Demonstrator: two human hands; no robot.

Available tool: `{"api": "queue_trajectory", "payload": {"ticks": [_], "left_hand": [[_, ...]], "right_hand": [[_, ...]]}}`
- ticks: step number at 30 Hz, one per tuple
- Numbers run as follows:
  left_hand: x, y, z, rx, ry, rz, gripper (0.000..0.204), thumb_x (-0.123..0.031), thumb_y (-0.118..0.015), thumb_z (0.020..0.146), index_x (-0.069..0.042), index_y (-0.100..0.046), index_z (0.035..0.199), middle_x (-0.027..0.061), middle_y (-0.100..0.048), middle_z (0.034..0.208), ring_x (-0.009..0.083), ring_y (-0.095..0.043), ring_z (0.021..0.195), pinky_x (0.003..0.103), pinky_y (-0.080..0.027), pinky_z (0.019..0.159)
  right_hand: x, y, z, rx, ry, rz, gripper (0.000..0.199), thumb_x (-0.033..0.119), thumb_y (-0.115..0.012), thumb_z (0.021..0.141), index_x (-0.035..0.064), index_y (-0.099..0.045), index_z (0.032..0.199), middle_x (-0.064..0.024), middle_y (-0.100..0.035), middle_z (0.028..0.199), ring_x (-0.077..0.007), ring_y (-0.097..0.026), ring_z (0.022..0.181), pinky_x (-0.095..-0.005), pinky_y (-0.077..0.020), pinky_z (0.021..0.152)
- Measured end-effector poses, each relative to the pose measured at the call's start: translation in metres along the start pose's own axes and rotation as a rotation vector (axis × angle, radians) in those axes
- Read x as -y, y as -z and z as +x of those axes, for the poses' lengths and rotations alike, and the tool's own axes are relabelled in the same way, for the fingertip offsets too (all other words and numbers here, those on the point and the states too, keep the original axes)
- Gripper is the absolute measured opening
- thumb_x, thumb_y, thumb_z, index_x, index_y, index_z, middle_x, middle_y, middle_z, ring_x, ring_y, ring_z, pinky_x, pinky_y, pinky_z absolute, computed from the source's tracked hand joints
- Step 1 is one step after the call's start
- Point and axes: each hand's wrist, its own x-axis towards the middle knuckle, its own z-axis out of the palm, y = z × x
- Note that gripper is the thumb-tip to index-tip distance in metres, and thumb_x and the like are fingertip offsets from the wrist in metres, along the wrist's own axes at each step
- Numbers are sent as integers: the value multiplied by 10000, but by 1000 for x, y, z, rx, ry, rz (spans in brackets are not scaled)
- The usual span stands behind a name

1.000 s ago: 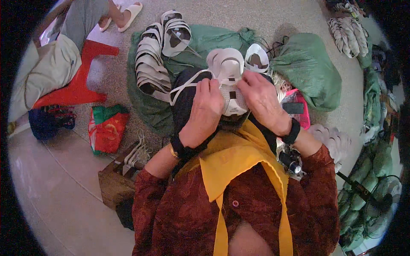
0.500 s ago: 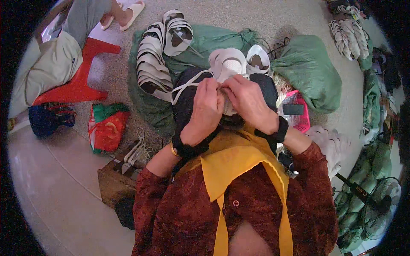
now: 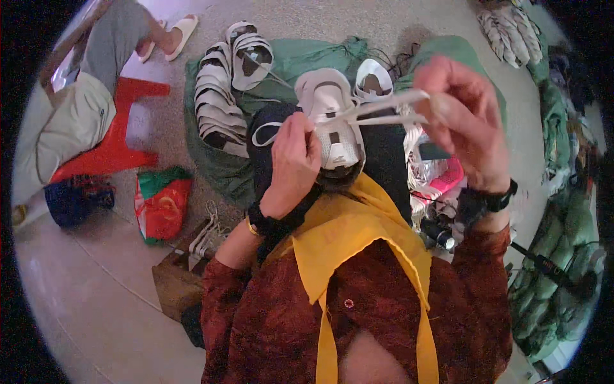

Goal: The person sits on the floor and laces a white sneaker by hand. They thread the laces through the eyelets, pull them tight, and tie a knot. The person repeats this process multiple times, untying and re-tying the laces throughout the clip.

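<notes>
A pale shoe upper (image 3: 337, 142) with mesh panels lies across my dark-trousered lap. My left hand (image 3: 294, 157) is closed at its left edge, thumb and fingers pinched together. A loop of white shoelace (image 3: 261, 136) sticks out left of that hand. Raised to the right, my right hand (image 3: 464, 121) is closed on white shoelace, slightly smeared by motion. Two strands of this shoelace (image 3: 387, 112) stretch from the upper to its fingers. What exactly lies between the left fingertips is hidden.
Stacked shoe uppers (image 3: 217, 105) rest on a green sheet (image 3: 294, 54) ahead; another upper (image 3: 373, 80) lies right of my work. A pink basket (image 3: 453, 171) is at my right. At left are a red stool (image 3: 131, 128) with a seated person, a red-green bag (image 3: 163, 201) and a wooden box (image 3: 173, 281).
My right hand has moved from the shoe upper out to the right and up, drawing the shoelace strands taut. My left hand stays at the upper, slightly lower. The loop on the left has shrunk.
</notes>
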Motion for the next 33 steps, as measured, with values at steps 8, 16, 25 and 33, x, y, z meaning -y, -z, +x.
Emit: {"api": "queue_trajectory", "payload": {"ticks": [8, 16, 25, 33], "left_hand": [[-22, 5, 7, 41, -67, -68, 103, 26, -646, 849, -11, -570, 908, 124, -605, 860, 250, -584, 675, 347, -480, 632], [-53, 1, 12, 131, 16, -80, 142, -6, -696, 874, -12, -664, 1013, 135, -674, 945, 245, -663, 816, 315, -514, 798], [-36, 11, 5, -75, 79, -235, 51, 6, -631, 939, -7, -582, 942, 69, -649, 933, 131, -621, 846, 281, -505, 781], [-38, 13, 20, -47, 193, -286, 50, -8, -626, 960, -16, -576, 962, 28, -606, 904, 70, -556, 795, 240, -473, 727]], "right_hand": [[-13, -10, 20, 119, 95, 21, 159, 193, -668, 963, 36, -652, 963, 37, -594, 751, -25, -529, 612, -191, -405, 521], [-23, -15, 25, 209, 99, 133, 190, 219, -720, 936, 37, -675, 963, 41, -634, 750, -35, -609, 656, -199, -500, 570], [-22, 2, 16, 175, 164, 65, 193, 209, -687, 958, 23, -672, 1006, 24, -640, 760, -40, -593, 658, -208, -489, 582], [-18, -2, 16, 169, 114, 111, 272, 259, -710, 935, 5, -676, 1027, 4, -669, 802, -67, -627, 699, -227, -532, 632]]}}
